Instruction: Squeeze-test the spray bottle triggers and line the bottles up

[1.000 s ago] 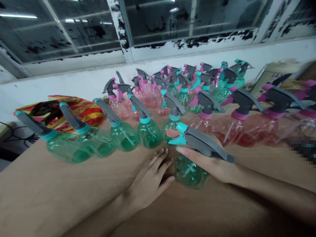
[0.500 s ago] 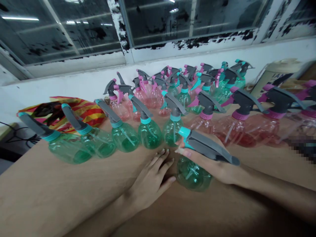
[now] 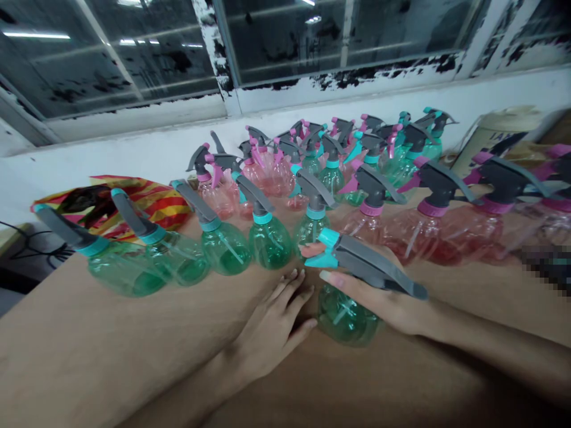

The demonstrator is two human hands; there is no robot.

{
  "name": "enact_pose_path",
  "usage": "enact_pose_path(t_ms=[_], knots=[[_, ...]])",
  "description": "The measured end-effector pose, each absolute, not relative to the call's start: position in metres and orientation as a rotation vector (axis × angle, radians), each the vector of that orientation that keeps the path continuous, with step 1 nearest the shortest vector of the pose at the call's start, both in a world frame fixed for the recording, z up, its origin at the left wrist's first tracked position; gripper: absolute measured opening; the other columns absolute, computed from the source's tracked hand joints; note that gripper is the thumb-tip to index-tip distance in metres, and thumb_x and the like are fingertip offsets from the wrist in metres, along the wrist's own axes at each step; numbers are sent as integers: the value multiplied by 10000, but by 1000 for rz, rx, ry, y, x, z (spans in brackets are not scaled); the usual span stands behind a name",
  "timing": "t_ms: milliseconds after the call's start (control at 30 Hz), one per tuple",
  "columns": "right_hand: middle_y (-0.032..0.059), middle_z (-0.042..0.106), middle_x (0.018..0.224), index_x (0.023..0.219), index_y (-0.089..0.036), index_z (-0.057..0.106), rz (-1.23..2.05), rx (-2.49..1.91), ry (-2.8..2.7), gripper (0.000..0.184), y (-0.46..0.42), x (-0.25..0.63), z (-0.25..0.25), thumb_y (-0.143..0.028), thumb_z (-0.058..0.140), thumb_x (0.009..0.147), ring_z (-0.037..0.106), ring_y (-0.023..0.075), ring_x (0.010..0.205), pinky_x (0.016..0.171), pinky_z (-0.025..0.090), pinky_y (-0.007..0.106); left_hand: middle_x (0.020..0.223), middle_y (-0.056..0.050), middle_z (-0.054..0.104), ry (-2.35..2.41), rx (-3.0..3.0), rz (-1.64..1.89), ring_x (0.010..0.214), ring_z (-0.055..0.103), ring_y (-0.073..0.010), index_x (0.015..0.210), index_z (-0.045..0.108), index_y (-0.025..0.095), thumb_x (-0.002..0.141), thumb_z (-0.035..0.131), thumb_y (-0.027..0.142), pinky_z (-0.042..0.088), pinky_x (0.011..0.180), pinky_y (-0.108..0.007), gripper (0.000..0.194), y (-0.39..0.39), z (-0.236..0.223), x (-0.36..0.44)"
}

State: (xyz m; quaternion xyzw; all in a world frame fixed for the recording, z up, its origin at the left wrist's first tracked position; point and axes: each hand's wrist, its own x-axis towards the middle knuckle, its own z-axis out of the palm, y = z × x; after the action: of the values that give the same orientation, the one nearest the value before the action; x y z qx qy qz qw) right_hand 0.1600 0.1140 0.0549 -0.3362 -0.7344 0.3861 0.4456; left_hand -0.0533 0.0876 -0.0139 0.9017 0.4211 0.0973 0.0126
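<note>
My right hand is wrapped round the neck of a green spray bottle with a grey head and turquoise nozzle. One fingertip shows beyond its turquoise trigger, and the thumb lies along the near side; the other fingers are hidden. My left hand rests flat on the table, fingers spread, just left of that bottle and apart from it. Beyond my hands stands a row of green spray bottles, the closest being one behind the held bottle. Pink spray bottles continue the row to the right.
Several more pink and green spray bottles crowd together by the wall. A red and yellow bag lies at the back left. At the back right is a cream bag with lettering. Dark cables hang past the left edge.
The fingers of my right hand have loosened at the trigger: the trigger now stands forward and a fingertip shows beyond it. The held bottle has shifted very slightly left. My left hand has stayed put.
</note>
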Motion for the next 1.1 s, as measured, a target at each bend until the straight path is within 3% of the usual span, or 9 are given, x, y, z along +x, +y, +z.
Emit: enact_pose_path(t_ms=[167, 367, 567, 667, 833, 1100], knots=[[-8, 695, 761, 947, -289, 701, 914, -847, -1870, 128, 114, 161, 57, -344, 599, 892, 667, 185, 685, 597, 568, 311, 1450, -149, 502, 1324, 2784, 312, 1361, 441, -305, 1362, 480, 154, 960, 536, 381, 398, 1103, -506, 465, 88, -13, -53], [-1, 683, 758, 883, -292, 704, 918, -840, -1875, 113, 115, 162, 58, -351, 608, 883, 661, 189, 677, 592, 566, 317, 1457, -140, 495, 1325, 2786, 306, 1333, 475, -303, 1368, 474, 168, 965, 521, 401, 403, 1098, -505, 468, 87, -13, -54], [5, 727, 892, 1072, -275, 682, 1012, -815, -1855, 220, 114, 162, 57, -364, 616, 883, 690, 180, 764, 694, 581, 321, 1443, -136, 510, 1322, 2776, 347, 1335, 473, -304, 1377, 465, 175, 962, 523, 405, 407, 1095, -510, 477, 87, -15, -55], [12, 729, 946, 1009, -257, 689, 1004, -787, -1823, 174, 113, 161, 59, -345, 638, 868, 699, 177, 816, 730, 574, 315, 1484, -132, 466, 1314, 2771, 340, 1364, 438, -302, 1381, 455, 177, 965, 524, 398, 401, 1102, -508, 476, 87, -15, -55], [-11, 693, 796, 865, -263, 657, 984, -808, -1822, 143, 111, 162, 59, -405, 642, 866, 668, 151, 699, 580, 543, 257, 1514, -115, 430, 1306, 2787, 383, 1415, 364, -283, 1433, 381, 195, 971, 522, 393, 367, 1136, -487, 522, 88, -16, -55], [9, 706, 882, 964, -281, 680, 1019, -698, -1838, 153, 107, 160, 63, -371, 656, 843, 692, 174, 754, 659, 576, 305, 1326, -75, 598, 1229, 2616, 594, 1249, 559, -233, 1338, 431, 232, 972, 505, 275, 482, 1045, -433, 375, 85, -7, -54]])
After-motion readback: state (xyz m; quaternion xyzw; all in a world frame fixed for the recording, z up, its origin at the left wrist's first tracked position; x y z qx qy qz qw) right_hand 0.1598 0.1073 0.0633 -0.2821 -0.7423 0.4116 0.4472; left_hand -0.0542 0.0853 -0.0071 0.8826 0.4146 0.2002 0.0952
